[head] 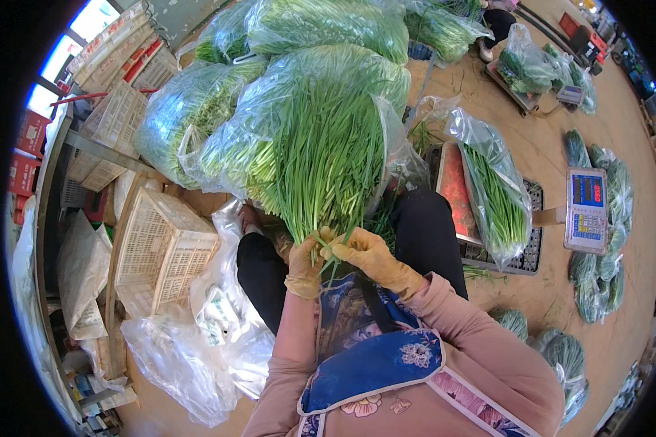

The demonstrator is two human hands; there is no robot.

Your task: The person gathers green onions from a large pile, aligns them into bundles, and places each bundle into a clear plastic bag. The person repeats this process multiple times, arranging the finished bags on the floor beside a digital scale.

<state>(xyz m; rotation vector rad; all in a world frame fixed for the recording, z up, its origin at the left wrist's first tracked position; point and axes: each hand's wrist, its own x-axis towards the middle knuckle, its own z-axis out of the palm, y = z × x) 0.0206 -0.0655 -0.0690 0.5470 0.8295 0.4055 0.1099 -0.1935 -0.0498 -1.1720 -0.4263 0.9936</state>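
My left hand (304, 267), in a pale yellow glove, grips the lower ends of a few green stalks at the bottom of a large heap of Chinese chives (328, 153). Close beside it, my right hand (369, 251), gloved alike, pinches thin green leaves (336, 259) between thumb and fingers. The leaves cross between both hands and hang down over my apron (372, 355). Behind the heap, a big clear plastic bag (361, 60) full of chives lies opened toward me. Some of the stalk ends are hidden behind my fingers.
To the right, a bagged chive bundle (495, 196) lies on a platform scale with a display (586, 210). Several bagged bundles (596, 287) rest on the floor beyond. At left are a plastic crate (164, 246) and loose clear plastic bags (186, 360). Another person's leg (497, 27) shows far back.
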